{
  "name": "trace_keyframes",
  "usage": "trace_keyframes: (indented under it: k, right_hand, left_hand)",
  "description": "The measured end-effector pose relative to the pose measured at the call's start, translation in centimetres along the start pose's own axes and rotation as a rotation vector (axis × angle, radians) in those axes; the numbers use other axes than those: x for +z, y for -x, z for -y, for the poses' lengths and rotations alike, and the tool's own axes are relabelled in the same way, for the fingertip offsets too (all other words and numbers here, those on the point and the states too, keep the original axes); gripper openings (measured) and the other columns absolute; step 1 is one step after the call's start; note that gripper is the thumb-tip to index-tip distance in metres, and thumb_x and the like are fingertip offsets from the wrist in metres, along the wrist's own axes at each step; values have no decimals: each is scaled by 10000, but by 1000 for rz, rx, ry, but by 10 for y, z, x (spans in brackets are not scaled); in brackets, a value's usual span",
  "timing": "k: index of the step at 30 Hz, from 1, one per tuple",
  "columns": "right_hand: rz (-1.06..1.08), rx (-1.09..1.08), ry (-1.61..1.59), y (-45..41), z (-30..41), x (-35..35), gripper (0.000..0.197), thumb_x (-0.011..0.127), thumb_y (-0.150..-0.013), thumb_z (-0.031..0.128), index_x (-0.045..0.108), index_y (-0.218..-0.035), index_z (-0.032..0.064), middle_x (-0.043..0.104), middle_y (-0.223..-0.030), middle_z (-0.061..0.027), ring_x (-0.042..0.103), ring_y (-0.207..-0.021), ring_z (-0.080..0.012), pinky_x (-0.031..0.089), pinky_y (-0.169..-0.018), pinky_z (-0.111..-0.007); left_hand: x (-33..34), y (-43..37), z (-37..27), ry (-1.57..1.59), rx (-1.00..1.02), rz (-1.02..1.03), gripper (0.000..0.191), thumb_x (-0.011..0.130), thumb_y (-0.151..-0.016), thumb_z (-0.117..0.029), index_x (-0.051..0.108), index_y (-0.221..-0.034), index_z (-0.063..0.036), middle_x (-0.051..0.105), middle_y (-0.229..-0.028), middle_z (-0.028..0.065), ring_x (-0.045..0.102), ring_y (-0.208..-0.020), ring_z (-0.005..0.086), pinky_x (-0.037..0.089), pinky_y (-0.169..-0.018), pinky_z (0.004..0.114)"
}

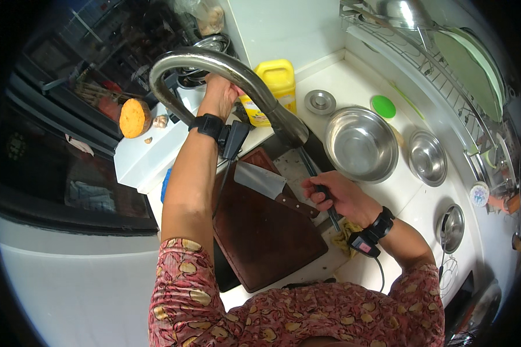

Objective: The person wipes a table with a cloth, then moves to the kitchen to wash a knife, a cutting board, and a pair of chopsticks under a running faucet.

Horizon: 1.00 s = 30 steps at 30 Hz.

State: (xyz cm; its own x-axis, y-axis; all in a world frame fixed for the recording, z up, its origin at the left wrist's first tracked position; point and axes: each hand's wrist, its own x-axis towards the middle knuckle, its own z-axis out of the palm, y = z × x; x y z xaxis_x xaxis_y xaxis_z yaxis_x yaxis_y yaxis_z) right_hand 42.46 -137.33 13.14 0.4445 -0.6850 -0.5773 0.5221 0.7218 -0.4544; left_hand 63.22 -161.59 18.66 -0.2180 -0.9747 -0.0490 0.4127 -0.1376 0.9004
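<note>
My right hand (341, 197) is closed around a slender black rod-like tool (333, 214), whose upper end reaches up to the mouth of a metal gooseneck faucet (225, 65). My left hand (218, 93) is stretched out behind the faucet's arch, beside a yellow plastic jug (280, 86). Its fingers are partly hidden, so I cannot tell whether it holds anything. Below the hands, a cleaver (260, 180) with a brown handle lies on a dark brown cutting board (265, 234). A yellowish cloth (346, 236) lies under my right wrist.
A cut orange-fleshed squash or sweet potato (133, 118) and garlic (159, 121) sit on the window ledge (132, 160). To the right stand a large steel bowl (360, 143), a smaller bowl (427, 157), a sink strainer (320, 102) and a green lid (383, 106). A dish rack (417, 56) lines the wall.
</note>
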Motion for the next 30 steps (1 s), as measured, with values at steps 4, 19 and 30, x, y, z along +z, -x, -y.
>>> trace_keyframes:
  k: [4, 19, 30]
  right_hand:
    - [-48, 36, -4, -3, -4, -2, 183, 461, -861, 119, 527, -896, -48, 530, -774, -104, 393, -529, -71, 296, -399, -174]
    - [-42, 24, -18, -2, -12, -6, 179, 474, -847, 106, 530, -894, -57, 541, -749, -106, 385, -502, -69, 291, -379, -179]
    - [-70, -32, 37, 4, -17, -10, 154, 491, -848, 106, 531, -873, -41, 536, -715, -99, 421, -505, -78, 301, -367, -189]
  left_hand:
    - [-12, -15, 6, -10, -44, -52, 311, 604, -838, -252, 550, -983, 18, 591, -873, 162, 633, -836, 292, 556, -733, 381]
    - [6, 6, 8, -34, 27, -30, 322, 617, -828, -246, 530, -944, 42, 594, -853, 193, 637, -789, 312, 566, -714, 388]
    - [39, 54, 44, 187, -253, -194, 336, 424, -920, -354, 496, -754, -70, 479, -614, 47, 447, -489, 183, 414, -461, 327]
